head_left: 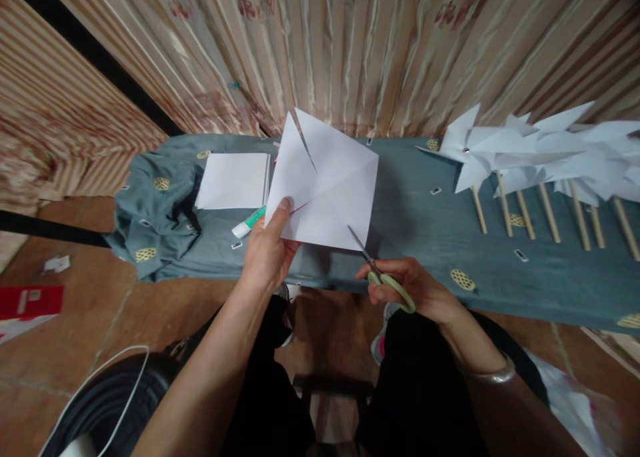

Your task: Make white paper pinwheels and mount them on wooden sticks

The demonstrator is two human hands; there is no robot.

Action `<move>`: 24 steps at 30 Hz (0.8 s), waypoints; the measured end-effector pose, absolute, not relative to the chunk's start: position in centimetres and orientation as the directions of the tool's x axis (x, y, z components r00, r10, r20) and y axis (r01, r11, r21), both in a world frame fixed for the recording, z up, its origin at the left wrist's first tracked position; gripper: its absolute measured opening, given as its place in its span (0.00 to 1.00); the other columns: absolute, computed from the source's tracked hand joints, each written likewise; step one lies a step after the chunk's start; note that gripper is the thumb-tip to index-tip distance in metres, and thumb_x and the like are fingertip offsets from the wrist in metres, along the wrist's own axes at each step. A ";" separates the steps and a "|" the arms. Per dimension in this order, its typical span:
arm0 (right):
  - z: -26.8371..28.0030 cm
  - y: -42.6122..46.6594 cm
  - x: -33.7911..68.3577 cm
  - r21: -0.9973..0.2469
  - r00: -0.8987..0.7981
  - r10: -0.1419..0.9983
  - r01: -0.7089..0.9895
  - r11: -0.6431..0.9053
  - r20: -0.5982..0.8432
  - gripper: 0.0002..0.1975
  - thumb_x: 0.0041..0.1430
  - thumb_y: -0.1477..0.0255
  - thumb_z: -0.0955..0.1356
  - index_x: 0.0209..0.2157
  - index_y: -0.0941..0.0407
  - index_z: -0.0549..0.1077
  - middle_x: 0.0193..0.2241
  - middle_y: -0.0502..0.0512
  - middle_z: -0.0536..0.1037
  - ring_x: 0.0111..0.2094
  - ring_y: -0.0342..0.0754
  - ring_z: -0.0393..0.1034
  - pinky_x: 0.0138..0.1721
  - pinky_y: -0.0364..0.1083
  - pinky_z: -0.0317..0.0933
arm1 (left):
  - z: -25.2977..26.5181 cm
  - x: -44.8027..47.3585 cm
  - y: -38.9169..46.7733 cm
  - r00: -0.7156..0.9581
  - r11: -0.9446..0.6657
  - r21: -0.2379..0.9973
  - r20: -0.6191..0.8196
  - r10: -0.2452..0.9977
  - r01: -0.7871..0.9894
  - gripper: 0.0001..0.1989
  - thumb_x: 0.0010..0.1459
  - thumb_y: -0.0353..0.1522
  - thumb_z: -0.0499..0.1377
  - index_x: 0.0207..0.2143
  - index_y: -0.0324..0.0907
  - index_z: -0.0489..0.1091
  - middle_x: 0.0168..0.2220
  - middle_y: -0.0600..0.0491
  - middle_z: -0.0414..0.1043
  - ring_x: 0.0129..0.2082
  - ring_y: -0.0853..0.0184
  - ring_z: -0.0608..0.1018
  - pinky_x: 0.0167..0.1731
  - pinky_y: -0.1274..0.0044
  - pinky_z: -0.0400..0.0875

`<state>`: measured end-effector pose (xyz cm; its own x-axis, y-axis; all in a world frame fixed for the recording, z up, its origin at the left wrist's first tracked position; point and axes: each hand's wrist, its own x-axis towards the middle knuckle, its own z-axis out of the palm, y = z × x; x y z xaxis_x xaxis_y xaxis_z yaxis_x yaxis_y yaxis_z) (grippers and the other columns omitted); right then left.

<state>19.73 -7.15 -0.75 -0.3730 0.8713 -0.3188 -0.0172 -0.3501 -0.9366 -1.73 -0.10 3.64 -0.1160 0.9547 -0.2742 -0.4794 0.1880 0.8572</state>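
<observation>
A white square sheet of paper (335,170) is pinched at its lower left by my left hand (270,247), thumb on top. Two slits run from its corners toward the middle, one at the upper left and one beside my thumb. My right hand (407,285) grips scissors (384,280) with pale green handles. Their blades meet the paper's lower right corner, one lying over its face. Fold creases cross the sheet.
A stack of white paper (233,180) and a green-and-white tube (249,222) lie left on the blue-grey cloth (415,244). Several white paper pinwheels (530,150) with wooden sticks lie right. Behind hangs a pleated curtain (340,50). A black bin (117,404) stands lower left.
</observation>
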 end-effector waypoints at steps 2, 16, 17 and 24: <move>-0.7 -7.2 19.7 -0.940 -0.376 0.872 -0.008 -0.342 -0.314 0.16 0.47 0.64 0.78 0.36 0.59 0.80 0.19 0.49 0.76 0.19 0.40 0.67 0.20 0.40 0.59 | 3.6 -1.7 -0.1 -0.124 0.187 0.858 -0.276 0.953 -0.478 0.13 0.55 0.35 0.65 0.42 0.38 0.75 0.44 0.44 0.81 0.50 0.56 0.80 0.47 0.69 0.77; -0.6 -7.3 19.5 -0.882 -0.375 0.833 -0.079 -0.465 -0.406 0.19 0.42 0.64 0.79 0.35 0.59 0.79 0.17 0.46 0.73 0.19 0.40 0.66 0.20 0.41 0.58 | 3.8 -1.6 -0.1 -0.106 0.174 0.843 -0.262 0.959 -0.509 0.09 0.53 0.34 0.66 0.36 0.39 0.76 0.41 0.45 0.82 0.51 0.54 0.79 0.46 0.71 0.78; -0.7 -7.3 19.5 -0.878 -0.373 0.832 -0.082 -0.471 -0.411 0.19 0.42 0.64 0.79 0.35 0.59 0.79 0.17 0.46 0.73 0.19 0.40 0.66 0.20 0.40 0.58 | 3.8 -1.7 -0.1 -0.101 0.174 0.843 -0.259 0.961 -0.509 0.10 0.53 0.34 0.67 0.37 0.39 0.76 0.41 0.45 0.82 0.51 0.55 0.80 0.45 0.71 0.78; -0.2 -7.1 19.5 -0.849 -0.371 0.805 -0.077 -0.523 -0.463 0.21 0.39 0.63 0.80 0.34 0.59 0.77 0.17 0.46 0.73 0.20 0.41 0.67 0.22 0.41 0.61 | 3.7 -1.7 -0.1 -0.140 0.167 0.859 -0.265 0.954 -0.484 0.11 0.47 0.33 0.70 0.34 0.38 0.76 0.37 0.47 0.82 0.38 0.62 0.83 0.40 0.74 0.79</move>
<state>19.54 -7.11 -0.24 -0.3715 0.8050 -0.4627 -0.0774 -0.5235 -0.8485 -1.67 -0.10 3.69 -0.1400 0.9541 -0.2648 -0.4837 0.1674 0.8591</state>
